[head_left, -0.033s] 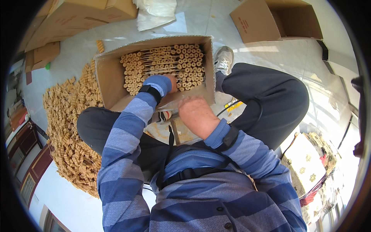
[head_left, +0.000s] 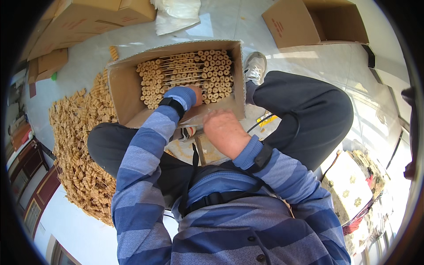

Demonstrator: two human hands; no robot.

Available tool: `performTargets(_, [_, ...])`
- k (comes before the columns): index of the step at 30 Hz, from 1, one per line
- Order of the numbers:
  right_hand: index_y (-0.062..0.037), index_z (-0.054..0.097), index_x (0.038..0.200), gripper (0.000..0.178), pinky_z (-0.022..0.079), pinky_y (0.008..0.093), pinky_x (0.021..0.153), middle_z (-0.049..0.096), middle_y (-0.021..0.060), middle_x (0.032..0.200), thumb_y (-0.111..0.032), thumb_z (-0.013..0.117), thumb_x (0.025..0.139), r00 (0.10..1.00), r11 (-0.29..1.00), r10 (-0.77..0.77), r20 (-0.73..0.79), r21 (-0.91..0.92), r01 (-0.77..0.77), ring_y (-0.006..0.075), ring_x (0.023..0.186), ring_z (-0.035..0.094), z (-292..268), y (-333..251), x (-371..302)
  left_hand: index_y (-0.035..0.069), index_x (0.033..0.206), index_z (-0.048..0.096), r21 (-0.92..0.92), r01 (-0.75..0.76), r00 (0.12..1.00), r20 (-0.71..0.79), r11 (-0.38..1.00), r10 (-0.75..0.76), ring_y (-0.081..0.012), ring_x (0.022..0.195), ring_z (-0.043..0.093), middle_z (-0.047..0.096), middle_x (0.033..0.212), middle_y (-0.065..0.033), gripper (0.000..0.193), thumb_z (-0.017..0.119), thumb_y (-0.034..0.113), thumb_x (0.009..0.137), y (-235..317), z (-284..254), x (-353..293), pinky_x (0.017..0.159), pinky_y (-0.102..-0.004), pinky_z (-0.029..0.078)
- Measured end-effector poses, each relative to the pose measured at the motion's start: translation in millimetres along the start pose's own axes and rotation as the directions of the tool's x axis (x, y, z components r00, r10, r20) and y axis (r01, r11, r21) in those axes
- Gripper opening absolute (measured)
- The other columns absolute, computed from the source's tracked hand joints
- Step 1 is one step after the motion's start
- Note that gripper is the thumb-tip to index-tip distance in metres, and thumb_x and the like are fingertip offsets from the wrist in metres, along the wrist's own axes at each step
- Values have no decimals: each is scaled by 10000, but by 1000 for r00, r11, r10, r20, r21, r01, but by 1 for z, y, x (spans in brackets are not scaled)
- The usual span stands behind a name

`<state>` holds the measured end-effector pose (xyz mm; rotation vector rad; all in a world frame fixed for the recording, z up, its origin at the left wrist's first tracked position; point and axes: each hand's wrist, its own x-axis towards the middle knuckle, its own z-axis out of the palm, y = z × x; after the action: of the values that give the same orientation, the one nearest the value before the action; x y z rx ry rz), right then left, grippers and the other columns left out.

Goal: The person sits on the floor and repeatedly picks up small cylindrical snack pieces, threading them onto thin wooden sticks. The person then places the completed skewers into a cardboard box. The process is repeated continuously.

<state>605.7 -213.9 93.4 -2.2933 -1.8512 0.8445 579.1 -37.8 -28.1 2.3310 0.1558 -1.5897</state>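
Note:
An open cardboard box [head_left: 126,99] stands between my legs, packed with tan spiral rolls [head_left: 215,73] on thin sticks. Their round ends with holes face up at the left and right sides, and pale sticks [head_left: 182,79] lie across the middle. My left hand [head_left: 197,95] reaches into the box near its front wall, over the rolls; its fingers are hidden by the wrist and sleeve. My right hand [head_left: 226,134] is at the box's near edge, with its fingers curled down and their tips out of sight. Whatever it grips, if anything, cannot be made out.
A big heap of the same skewered rolls [head_left: 81,150] lies on the floor to the left. Another open box [head_left: 293,24] stands at the far right, and stacked cartons [head_left: 84,22] at the far left. A white plastic bag [head_left: 176,15] lies beyond the box.

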Motion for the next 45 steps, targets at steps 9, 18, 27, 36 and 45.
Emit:
performTargets(9, [-33, 669, 919, 152, 510, 393, 765, 689, 128, 881, -102, 560, 839, 999, 1000, 12, 42, -19, -11, 272, 867, 667, -2, -3, 6, -20, 1069, 719, -246, -77, 995, -87, 966, 58, -375, 1092, 657, 688, 1137, -257, 351, 512, 180, 867, 10, 19, 22, 947, -436, 523])
performTargets(18, [-24, 652, 921, 149, 527, 402, 761, 692, 149, 879, -91, 557, 829, 1000, 999, -20, -18, 25, 20, 295, 869, 678, 9, 3, 7, 5, 1055, 722, -168, 25, 990, -136, 985, -48, -380, 1032, 676, 705, 1113, -223, 343, 548, 268, 920, 14, -9, -18, 905, -449, 533])
performTargets(27, [0, 630, 947, 159, 543, 456, 750, 682, 196, 881, -75, 585, 815, 989, 989, -145, 0, -20, 145, 360, 868, 678, 8, 16, 5, 45, 1164, 633, -538, -510, 447, -832, 671, -327, -89, 797, 575, 647, 920, -8, 226, 600, 205, 1007, -66, -2, -262, 733, -249, 490])
performTargets(36, [1, 544, 1297, 422, 495, 444, 938, 618, 233, 1243, -180, 642, 928, 963, 970, -242, -117, -50, 238, 401, 1126, 597, -24, -16, -6, 37, 1225, 618, -726, -685, 151, -62, -59, -987, -108, 795, 631, 655, 946, -24, 286, 605, 221, 1007, -117, 357, -363, 706, -242, 535])
performTargets(45, [4, 610, 1250, 299, 502, 406, 930, 657, 216, 1182, -131, 582, 984, 982, 981, -181, 49, 74, 178, 391, 1078, 633, -85, -93, -4, 54, 1198, 632, -917, -202, 177, 310, -343, -934, -289, 973, 656, 651, 1110, -150, 349, 685, 229, 902, -34, 541, -153, 843, -434, 544])
